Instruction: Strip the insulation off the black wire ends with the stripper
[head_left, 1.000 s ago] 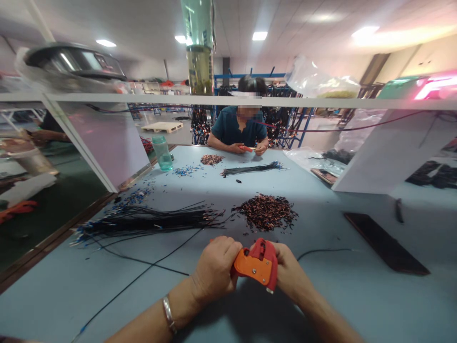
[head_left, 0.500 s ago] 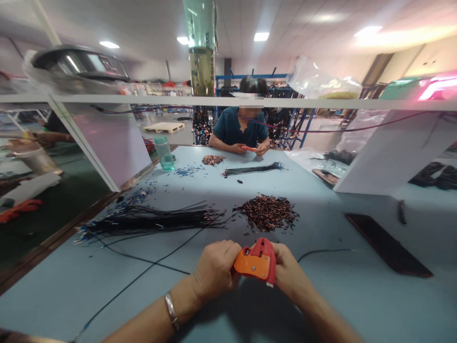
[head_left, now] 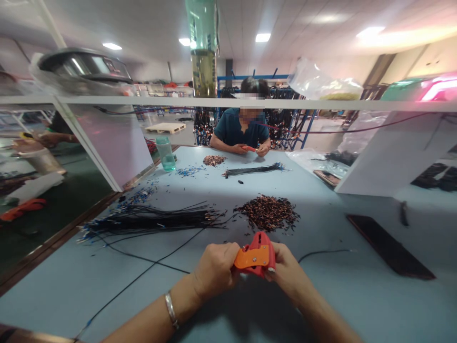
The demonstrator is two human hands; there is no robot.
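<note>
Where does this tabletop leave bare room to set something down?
Bare tabletop lies between the right forearm, short black wire and dark phone-like slab; another nearly bare patch separates slab and clippings pile. Crowded: left, with the black wire bundle and blue scraps; front centre, where the left hand grips the wire stripper beside the right hand.

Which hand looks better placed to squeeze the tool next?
The left hand, probably: it is closed around the tool's left end. The right hand is at the opposite end, its grip partly hidden; a black wire shows beside it.
</note>
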